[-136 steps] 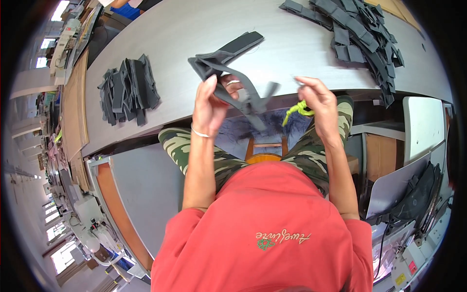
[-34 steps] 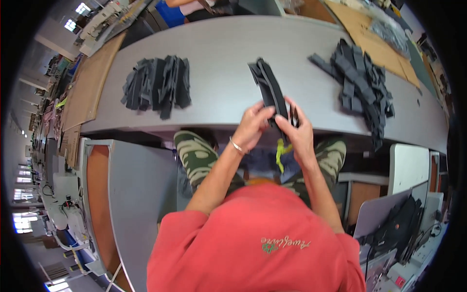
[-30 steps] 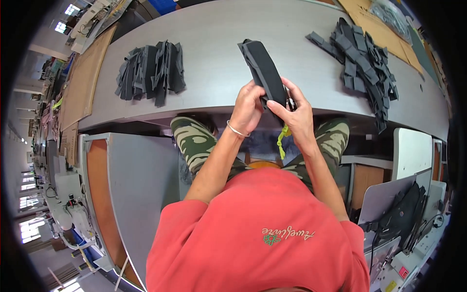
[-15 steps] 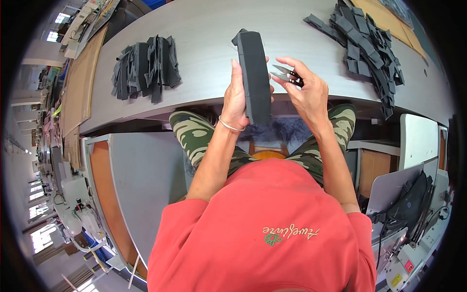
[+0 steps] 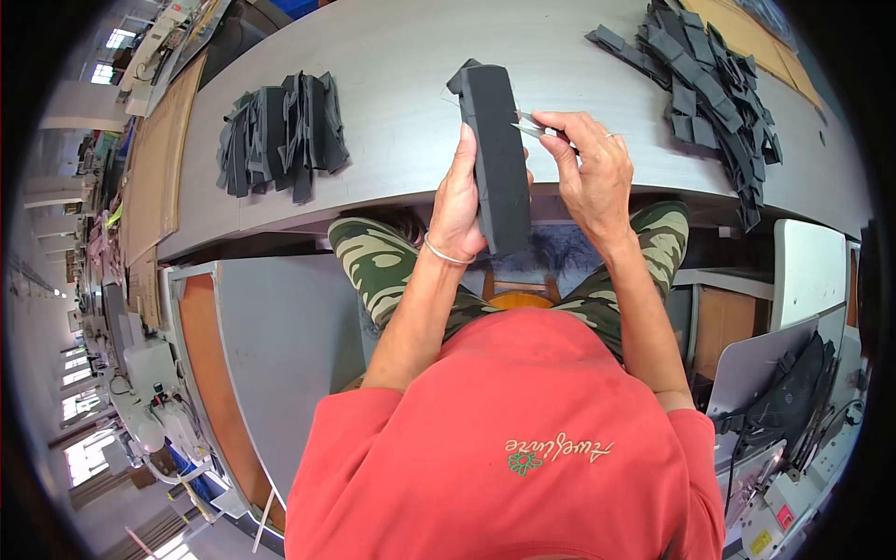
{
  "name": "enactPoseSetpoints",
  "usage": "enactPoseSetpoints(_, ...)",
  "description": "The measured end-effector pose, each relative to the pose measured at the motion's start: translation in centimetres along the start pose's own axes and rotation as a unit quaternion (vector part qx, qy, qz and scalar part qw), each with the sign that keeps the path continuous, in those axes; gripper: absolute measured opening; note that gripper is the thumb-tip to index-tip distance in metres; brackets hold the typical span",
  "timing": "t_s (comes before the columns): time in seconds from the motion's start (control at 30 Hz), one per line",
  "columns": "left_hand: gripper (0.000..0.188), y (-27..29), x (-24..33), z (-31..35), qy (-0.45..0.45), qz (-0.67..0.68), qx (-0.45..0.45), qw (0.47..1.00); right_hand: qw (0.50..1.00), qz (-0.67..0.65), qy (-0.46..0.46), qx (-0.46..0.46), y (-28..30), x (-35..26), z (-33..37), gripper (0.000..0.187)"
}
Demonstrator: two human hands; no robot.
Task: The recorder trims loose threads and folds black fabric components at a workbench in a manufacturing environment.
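My left hand (image 5: pixel 455 207), with a pale bangle at its wrist, grips a long dark grey sewn fabric piece (image 5: pixel 500 163) above the near edge of the table. Its thumb lies along the left side, and its other fingers are mostly hidden behind. A small folded flap and a thin loose thread show near the far end. Thread snips (image 5: pixel 530 124) are held in my right hand (image 5: pixel 595 173), between thumb and fingers. Their metal blades point left, at the right edge of the fabric piece; whether they touch it I cannot tell.
On the pale table (image 5: pixel 401 56) lies a row of dark grey fabric pieces (image 5: pixel 280 135) at the left. A larger tangled pile (image 5: pixel 705 93) of them spreads at the right, hanging over the near edge. A grey cabinet panel (image 5: pixel 289 345) stands left of my legs, a black bag (image 5: pixel 789 383) at lower right.
The snips have moved left and slightly up, their blades now at the fabric piece's edge. My right hand has turned with them. The fabric piece has shifted slightly right and down.
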State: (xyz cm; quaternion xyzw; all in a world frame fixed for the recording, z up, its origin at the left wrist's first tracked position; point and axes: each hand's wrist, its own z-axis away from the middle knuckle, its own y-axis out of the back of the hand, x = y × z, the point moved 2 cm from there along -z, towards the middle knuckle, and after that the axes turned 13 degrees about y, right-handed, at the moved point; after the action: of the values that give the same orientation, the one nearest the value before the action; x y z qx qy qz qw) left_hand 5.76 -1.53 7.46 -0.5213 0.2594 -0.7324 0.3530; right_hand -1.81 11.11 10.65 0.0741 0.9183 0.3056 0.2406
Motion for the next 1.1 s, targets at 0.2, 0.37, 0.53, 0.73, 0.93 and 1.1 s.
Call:
enactPoseSetpoints(0.2,0.059,0.5,-0.8,-0.1,0.035,-0.009,0.012,0.999,0.999,0.019,0.013,0.036,0.0,-0.1,0.1,0.013)
enactPoseSetpoints(0.37,0.059,-0.1,-1.1,0.1,0.026,-0.012,0.024,0.999,0.998,0.054,0.002,0.032,0.1,-0.2,0.2,0.010)
enactPoseSetpoints(0.53,0.056,-0.7,-1.0,0.4,0.006,-0.040,0.018,0.999,0.958,-0.198,-0.190,0.079,0.3,0.7,1.2,0.012)
enactPoseSetpoints(0.73,0.054,-0.3,0.5,0.4,-0.056,-0.077,0.080,0.992,0.955,-0.261,-0.134,-0.034,2.5,-0.4,2.8,0.016)
enactPoseSetpoints(0.93,0.054,-0.8,0.3,0.2,-0.124,-0.070,0.162,0.976,0.989,-0.129,-0.035,-0.062,2.3,-1.8,3.6,0.016)
enactPoseSetpoints(1.1,0.056,-1.5,-0.2,0.2,-0.151,-0.066,0.188,0.968,0.997,-0.069,-0.033,-0.010,1.1,-2.6,3.9,0.016)
